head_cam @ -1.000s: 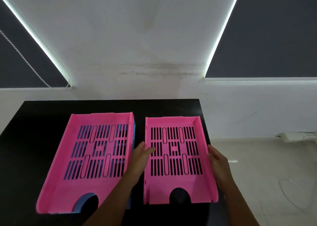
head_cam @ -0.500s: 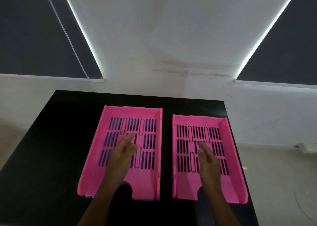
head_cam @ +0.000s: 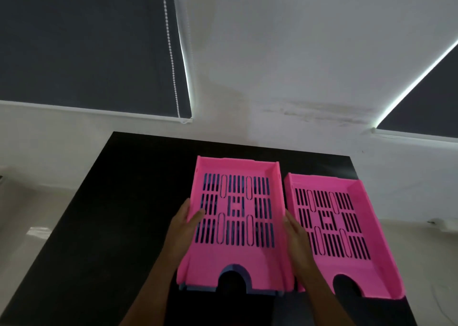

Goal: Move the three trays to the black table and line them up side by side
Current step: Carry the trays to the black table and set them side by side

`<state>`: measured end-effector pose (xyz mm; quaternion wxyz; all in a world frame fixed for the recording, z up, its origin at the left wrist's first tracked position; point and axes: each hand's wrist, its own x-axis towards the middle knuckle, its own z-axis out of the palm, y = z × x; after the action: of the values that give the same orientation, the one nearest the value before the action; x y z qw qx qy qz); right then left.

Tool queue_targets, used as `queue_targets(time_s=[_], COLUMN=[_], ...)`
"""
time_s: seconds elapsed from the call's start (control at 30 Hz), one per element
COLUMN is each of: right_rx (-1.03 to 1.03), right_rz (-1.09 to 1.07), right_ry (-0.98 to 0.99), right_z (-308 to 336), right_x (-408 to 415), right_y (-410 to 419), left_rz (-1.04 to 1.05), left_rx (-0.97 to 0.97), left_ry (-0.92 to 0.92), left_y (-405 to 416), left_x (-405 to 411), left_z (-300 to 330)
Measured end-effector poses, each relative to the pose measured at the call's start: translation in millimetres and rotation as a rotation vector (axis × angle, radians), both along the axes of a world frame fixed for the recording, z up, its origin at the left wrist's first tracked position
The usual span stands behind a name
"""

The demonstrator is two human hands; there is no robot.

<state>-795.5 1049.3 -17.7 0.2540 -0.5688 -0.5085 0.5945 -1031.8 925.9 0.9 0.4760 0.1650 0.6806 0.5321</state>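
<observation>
2 slotted pink plastic trays are seen side by side on the black desk (head_cam: 99,214). The left pink tray (head_cam: 235,226) is stacked on a blue plastic tray (head_cam: 230,287), visible only at its front edge and through the slots. It is gripped at both side walls: left hand (head_cam: 182,229) with thumb inside, right hand (head_cam: 296,236) between it and the right pink tray (head_cam: 347,234).

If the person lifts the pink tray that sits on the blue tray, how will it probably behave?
The pink tray looks like thin slotted plastic, so probably light and stiff. Nested on the blue tray, it might drag that up too.
</observation>
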Motion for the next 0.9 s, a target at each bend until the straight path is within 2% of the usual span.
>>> queue_targets(time_s=[0.13, 0.27, 0.43, 0.6, 0.9], right_rx=[0.066, 0.097, 0.049, 0.055, -0.121], right_rz=[-0.077, -0.046, 0.157, 0.399, 0.390], right_ry=[-0.016, 0.039, 0.106, 0.085, -0.005], right_z=[12.5, 21.9, 21.0, 10.5, -29.1], right_x=[-7.3, -48.5, -131.7, -206.9, -247.8], right_y=[-3.8, -24.1, -49.7, -77.5, -88.2], left_rz=[-0.041, -0.029, 0.075, 0.238, 0.226], left_rx=[0.125, 0.155, 0.106, 0.029, -0.080], left_ry=[-0.021, 0.015, 0.096, 0.204, 0.215], left_y=[-4.3, -20.5, -63.7, -105.2, -120.0], left_x=[-18.3, -62.3, -141.3, -211.7, -238.2], left_z=[19.2, 23.9, 20.0, 19.1, -20.5])
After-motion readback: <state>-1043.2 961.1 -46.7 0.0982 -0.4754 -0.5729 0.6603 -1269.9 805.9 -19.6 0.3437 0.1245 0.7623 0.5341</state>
